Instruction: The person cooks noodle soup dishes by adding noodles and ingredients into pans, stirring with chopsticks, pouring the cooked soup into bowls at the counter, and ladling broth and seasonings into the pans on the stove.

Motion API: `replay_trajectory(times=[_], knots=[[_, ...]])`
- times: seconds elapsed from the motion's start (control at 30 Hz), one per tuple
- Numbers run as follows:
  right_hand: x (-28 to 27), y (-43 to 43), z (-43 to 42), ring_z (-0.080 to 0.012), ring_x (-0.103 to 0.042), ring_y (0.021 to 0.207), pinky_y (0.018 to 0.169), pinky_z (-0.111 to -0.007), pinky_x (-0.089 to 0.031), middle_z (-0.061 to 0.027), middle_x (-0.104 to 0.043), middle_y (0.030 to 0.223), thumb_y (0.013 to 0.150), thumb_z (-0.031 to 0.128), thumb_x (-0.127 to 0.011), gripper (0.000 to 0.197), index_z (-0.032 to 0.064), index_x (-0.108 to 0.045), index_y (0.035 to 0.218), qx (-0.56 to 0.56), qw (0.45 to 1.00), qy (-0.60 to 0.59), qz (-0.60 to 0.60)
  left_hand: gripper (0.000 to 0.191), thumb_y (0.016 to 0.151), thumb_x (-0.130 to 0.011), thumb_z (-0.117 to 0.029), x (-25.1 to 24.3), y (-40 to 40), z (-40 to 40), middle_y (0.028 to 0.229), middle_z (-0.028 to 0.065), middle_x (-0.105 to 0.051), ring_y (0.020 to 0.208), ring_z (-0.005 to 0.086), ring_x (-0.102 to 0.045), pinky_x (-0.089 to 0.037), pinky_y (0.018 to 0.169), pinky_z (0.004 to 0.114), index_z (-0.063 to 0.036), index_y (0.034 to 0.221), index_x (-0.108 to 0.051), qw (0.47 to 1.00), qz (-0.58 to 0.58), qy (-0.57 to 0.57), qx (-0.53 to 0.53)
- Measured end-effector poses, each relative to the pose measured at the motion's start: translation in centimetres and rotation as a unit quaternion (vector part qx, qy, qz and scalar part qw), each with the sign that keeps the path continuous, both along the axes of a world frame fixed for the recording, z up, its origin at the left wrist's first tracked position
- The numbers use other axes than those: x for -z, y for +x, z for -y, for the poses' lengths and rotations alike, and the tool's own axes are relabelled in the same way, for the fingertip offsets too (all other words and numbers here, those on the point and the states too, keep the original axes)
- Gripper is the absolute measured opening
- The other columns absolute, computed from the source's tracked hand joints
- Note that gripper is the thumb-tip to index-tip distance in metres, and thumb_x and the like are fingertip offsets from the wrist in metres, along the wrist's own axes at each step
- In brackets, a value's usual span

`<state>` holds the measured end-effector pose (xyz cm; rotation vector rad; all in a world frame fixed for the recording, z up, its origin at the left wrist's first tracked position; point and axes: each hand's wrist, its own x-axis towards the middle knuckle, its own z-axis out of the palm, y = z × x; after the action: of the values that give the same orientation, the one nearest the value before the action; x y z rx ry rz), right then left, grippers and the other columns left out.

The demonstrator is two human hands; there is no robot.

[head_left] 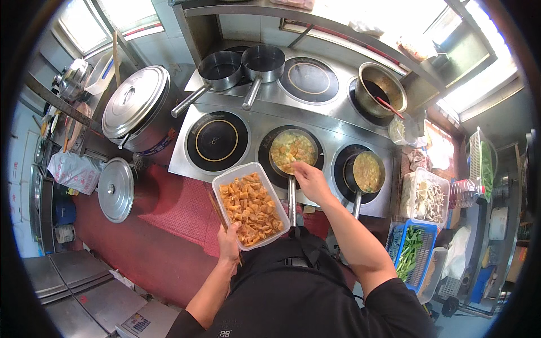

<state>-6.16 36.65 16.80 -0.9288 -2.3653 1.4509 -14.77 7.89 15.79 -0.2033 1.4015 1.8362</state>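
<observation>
My left hand [229, 245] grips the lower left edge of a clear plastic container [216, 181] full of orange-brown food pieces [250, 207], with chopsticks [219, 210] held along its side. My right hand [307, 179] is over the near rim of the middle saucepan [292, 192], fingertips pinched together; whether a piece is between them cannot be told. That pan holds a yellowish soup [294, 148] with similar orange pieces on top. To its right, a second saucepan [358, 203] of yellowish soup [367, 171] stands on the right front hob.
Two saucepans [219, 70] and a deep metal pot [380, 89] stand on the back hobs. A big lidded pot [135, 101] is at the left. At the right are a tub of sliced mushrooms [427, 196] and a blue basket [433, 236] of greens.
</observation>
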Motion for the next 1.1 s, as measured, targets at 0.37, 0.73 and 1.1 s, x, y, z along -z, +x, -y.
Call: replay_trajectory(times=[0.37, 0.73, 1.1], knots=[[-1.2, 4.8, 5.2, -0.0214, -0.043, 0.127, 0.107, -0.036, -0.034, -0.0120, -0.048, 0.136, 0.096, 0.032, -0.050, 0.059, 0.0029, -0.035, 0.145, 0.002, 0.912, -0.408, -0.049, 0.046, 0.093, -0.054, -0.015, -2.7, -2.2, -6.5, 0.124, 0.0105, -0.056, 0.111, 0.0176, -0.056, -0.046, 0.095, 0.032, 0.0046, 0.134, -0.043, 0.988, -0.090, 0.087, 0.090], [3.0, -0.6, -12.6, -0.0195, -0.061, 0.086, 0.064, -0.032, -0.052, -0.0071, -0.059, 0.109, 0.093, 0.035, -0.047, 0.036, 0.0128, -0.050, 0.120, 0.275, 0.900, -0.317, -0.117, 0.038, 0.103, -0.037, -0.030, -2.1, -7.0, -11.3, 0.102, 0.0175, -0.067, 0.040, 0.0029, -0.033, -0.028, 0.036, 0.018, -0.0047, 0.127, -0.052, 0.992, -0.038, -0.002, 0.121], [5.3, -5.2, -22.4, -0.0145, -0.057, 0.080, 0.068, -0.030, -0.049, -0.0049, -0.058, 0.099, 0.091, 0.041, -0.063, 0.050, 0.0074, -0.050, 0.126, 0.450, 0.821, -0.281, -0.213, 0.045, 0.104, -0.033, -0.036, -0.2, -3.9, -11.0, 0.108, 0.0160, -0.066, 0.059, 0.0125, -0.054, -0.047, 0.057, 0.028, -0.0039, 0.130, -0.052, 0.985, 0.152, 0.053, 0.056]])
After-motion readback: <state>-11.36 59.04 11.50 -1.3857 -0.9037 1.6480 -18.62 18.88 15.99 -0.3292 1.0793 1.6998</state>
